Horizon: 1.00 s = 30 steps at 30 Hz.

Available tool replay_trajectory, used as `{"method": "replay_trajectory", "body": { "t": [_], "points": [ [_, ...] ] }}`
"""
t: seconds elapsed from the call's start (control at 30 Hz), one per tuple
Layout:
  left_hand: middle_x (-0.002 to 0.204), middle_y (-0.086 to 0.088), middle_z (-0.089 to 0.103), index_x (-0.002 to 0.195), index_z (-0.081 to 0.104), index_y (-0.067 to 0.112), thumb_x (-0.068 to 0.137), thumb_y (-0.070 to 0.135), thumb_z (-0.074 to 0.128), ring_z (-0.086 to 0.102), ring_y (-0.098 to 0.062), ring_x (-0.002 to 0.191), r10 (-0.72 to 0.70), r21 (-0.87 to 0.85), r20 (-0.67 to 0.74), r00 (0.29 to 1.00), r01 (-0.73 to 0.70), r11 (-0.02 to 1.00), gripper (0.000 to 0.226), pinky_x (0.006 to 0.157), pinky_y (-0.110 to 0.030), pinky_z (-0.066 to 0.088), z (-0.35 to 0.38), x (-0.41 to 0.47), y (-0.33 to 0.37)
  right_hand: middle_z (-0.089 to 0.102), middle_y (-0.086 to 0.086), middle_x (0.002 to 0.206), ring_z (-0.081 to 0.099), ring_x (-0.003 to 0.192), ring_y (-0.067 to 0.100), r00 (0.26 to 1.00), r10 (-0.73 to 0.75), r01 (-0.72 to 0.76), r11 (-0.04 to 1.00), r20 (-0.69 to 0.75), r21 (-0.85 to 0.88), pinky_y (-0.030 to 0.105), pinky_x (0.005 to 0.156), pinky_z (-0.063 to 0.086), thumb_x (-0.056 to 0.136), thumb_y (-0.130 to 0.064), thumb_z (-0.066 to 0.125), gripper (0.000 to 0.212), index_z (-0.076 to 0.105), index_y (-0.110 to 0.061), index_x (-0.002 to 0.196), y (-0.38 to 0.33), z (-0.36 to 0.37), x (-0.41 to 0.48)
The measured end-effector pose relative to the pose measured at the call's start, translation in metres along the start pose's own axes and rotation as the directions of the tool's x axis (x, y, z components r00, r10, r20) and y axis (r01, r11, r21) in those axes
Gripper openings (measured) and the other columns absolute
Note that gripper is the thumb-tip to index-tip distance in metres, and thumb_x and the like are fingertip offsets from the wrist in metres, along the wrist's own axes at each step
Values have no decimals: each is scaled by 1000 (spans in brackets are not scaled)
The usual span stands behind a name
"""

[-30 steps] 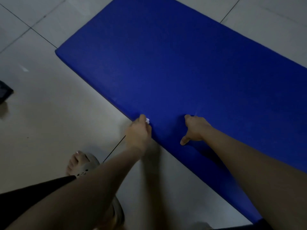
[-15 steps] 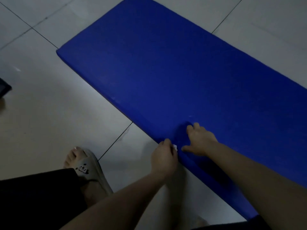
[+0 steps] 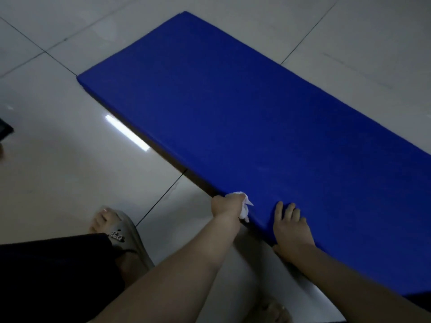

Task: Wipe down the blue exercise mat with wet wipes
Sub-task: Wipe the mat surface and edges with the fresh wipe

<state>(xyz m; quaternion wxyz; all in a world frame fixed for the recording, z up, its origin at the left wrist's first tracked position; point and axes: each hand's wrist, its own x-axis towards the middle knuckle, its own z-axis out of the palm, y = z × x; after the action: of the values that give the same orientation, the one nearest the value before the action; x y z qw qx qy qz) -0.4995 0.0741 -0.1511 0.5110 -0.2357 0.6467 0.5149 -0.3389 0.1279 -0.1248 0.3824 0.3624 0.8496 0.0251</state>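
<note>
The blue exercise mat (image 3: 245,113) lies on the tiled floor, running from upper left to lower right. My left hand (image 3: 227,206) is closed on a crumpled white wet wipe (image 3: 243,205) and presses it against the mat's near side edge. My right hand (image 3: 291,231) rests flat on the mat's top just to the right of the wipe, with its fingers spread and its thumb down over the edge.
Light glossy floor tiles (image 3: 70,171) surround the mat, with a bright reflection beside its near edge. My foot in a grey sandal (image 3: 121,231) stands at lower left. A dark object (image 3: 4,131) sits at the far left edge.
My left hand has slid the wipe along the mat's near edge toward the right, and my right hand has shifted the same way. More of the wipe shows now.
</note>
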Motion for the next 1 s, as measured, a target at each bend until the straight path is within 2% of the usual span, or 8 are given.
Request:
{"method": "replay_trajectory", "body": {
  "t": [0.1,0.2,0.3,0.43,0.57,0.67,0.8,1.0],
  "points": [
    [73,-18,65,81,69,2,73,2,79,60,-26,55,158,-52,3,987,-157,986,13,52,-38,56,-23,5,50,8,32,160,21,147,46,992,-97,107,986,-83,128,47,115,34,88,-63,61,114,-8,-5,158,-20,-37,16],
    [47,-9,52,65,63,3,84,-2,70,46,-17,35,261,40,-8,965,-260,965,21,37,-22,44,-63,16,110,0,24,165,10,152,40,948,-245,284,940,-205,191,47,118,29,91,-70,50,107,-10,-12,159,-50,-72,37],
    [47,-7,52,60,61,6,83,-4,64,48,-20,44,300,226,-101,949,-272,936,25,40,-23,50,-106,38,156,13,16,163,21,149,32,915,-321,369,911,-244,185,44,114,35,91,-72,49,102,3,-13,160,-70,-93,56],
    [58,-14,54,64,64,2,87,6,67,52,-27,58,289,427,-148,946,-203,881,24,64,-34,61,-150,74,177,44,9,133,54,101,23,988,-125,148,940,-94,306,34,71,49,81,-73,62,90,33,-14,142,-56,-90,83],
    [85,-1,72,96,70,9,73,45,80,67,-18,72,363,531,-250,897,-186,826,44,68,-30,59,-163,99,163,29,15,154,49,127,30,975,-180,108,897,132,428,39,87,51,75,-76,66,116,14,-11,154,-42,-71,101],
    [107,7,58,117,52,19,75,56,81,62,-16,90,543,668,-329,773,-216,712,63,76,-31,52,-161,95,154,26,18,156,46,132,33,965,-186,100,911,183,400,41,94,50,72,-74,72,122,11,-9,155,-44,-80,107],
    [99,0,68,103,62,15,92,40,70,66,-19,92,711,819,-169,682,-304,487,28,84,-32,54,-153,100,152,33,17,154,46,133,31,956,-183,89,925,230,369,41,97,50,64,-72,78,120,24,-8,150,-48,-91,115],
    [88,0,67,81,63,17,97,31,62,66,-14,80,761,769,-73,645,-449,455,22,78,-31,56,-156,103,144,44,10,144,52,123,27,955,-156,51,925,254,376,40,93,53,59,-70,83,113,35,-10,142,-52,-95,116]
  ]
}}
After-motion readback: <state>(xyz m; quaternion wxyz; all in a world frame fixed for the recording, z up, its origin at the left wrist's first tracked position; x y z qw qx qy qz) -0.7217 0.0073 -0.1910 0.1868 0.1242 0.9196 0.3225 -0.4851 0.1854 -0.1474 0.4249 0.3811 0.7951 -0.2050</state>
